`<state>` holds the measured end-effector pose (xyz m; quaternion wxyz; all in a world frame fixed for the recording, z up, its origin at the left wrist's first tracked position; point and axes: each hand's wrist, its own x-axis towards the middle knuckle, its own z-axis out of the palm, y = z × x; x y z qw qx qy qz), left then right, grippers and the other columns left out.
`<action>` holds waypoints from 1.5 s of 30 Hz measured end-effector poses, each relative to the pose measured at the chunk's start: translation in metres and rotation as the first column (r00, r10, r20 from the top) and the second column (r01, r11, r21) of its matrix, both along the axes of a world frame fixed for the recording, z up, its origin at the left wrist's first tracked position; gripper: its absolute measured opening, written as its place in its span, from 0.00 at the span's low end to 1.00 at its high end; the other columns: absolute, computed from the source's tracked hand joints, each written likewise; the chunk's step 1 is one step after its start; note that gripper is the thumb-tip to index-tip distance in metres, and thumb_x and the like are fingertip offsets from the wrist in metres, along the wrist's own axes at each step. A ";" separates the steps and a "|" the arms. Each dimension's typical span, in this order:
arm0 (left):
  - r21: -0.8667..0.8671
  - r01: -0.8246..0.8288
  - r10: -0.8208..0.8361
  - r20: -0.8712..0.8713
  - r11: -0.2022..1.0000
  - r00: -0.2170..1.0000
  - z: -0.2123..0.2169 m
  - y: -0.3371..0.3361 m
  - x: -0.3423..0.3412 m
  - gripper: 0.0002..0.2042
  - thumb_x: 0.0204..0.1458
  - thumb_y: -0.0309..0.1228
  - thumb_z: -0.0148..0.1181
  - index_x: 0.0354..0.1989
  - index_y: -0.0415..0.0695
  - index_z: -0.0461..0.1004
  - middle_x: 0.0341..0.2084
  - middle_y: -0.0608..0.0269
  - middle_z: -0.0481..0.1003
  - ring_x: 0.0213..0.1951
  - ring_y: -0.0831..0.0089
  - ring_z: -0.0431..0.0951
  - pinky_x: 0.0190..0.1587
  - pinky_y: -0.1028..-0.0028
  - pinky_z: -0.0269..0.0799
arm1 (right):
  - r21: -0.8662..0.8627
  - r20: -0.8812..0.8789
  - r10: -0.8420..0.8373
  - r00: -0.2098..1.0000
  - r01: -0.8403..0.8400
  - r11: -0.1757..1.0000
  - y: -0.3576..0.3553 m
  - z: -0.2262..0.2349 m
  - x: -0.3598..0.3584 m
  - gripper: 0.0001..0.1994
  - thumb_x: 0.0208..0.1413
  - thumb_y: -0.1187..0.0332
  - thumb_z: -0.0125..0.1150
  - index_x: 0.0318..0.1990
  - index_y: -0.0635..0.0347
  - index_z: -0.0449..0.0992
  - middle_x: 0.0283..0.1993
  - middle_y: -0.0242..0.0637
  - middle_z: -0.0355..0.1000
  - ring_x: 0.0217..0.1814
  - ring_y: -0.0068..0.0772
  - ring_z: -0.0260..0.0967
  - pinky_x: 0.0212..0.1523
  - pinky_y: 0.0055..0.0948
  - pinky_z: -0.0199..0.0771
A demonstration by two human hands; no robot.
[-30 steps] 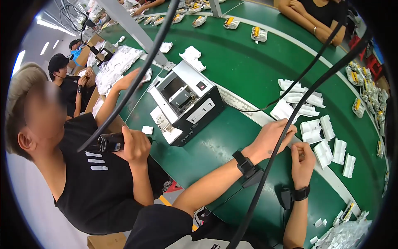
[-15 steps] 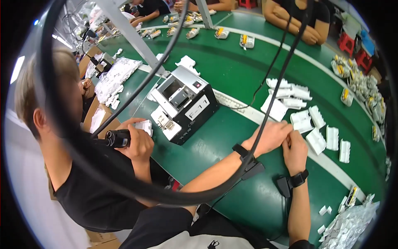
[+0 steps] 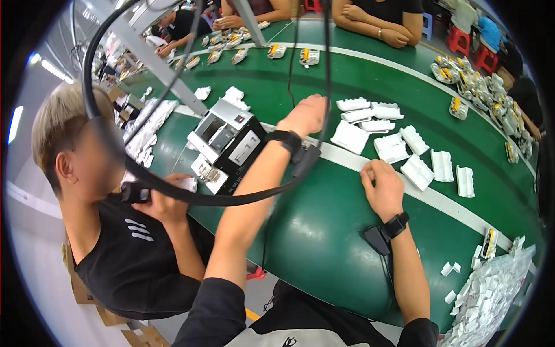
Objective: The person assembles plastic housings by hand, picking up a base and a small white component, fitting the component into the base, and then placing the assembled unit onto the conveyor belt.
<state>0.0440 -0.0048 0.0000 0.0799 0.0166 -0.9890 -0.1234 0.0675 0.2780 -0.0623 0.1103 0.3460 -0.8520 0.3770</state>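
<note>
My left hand (image 3: 306, 114) is stretched over the green belt, beyond the corner of the silver and black machine (image 3: 225, 141). Its fingers look curled beside a hanging black cable (image 3: 328, 69), which partly covers them; what they hold, if anything, is hidden. Over the belt's pale rail, my right hand (image 3: 384, 189) is curled, thumb close to the forefinger; I cannot make out anything in it. It is nearest to a white moulded shell (image 3: 391, 148), one of several white shells lying on the belt. Both wrists wear black straps with small black devices.
At my left a person (image 3: 133, 260) holds a black device and a white piece. A bag of small white pieces (image 3: 491, 295) lies at the lower right. White and yellow assemblies (image 3: 500, 107) are heaped at the far right. Others sit across the belt.
My hands were together by the white shells and are now apart. The left has moved away to the left and farther out; the right has shifted slightly left in the picture. The view has also shifted.
</note>
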 end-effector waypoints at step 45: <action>-0.793 -0.511 0.791 -0.063 0.330 0.608 0.038 -0.241 -0.090 0.17 0.65 0.40 0.56 0.55 0.54 0.88 0.56 0.58 0.85 0.56 0.49 0.85 0.55 0.22 0.72 | -0.186 0.029 -0.099 0.995 0.102 0.977 -0.030 0.023 0.013 0.02 0.54 0.67 0.62 0.31 0.51 0.75 0.27 0.37 0.75 0.33 0.45 0.79 0.30 0.49 0.76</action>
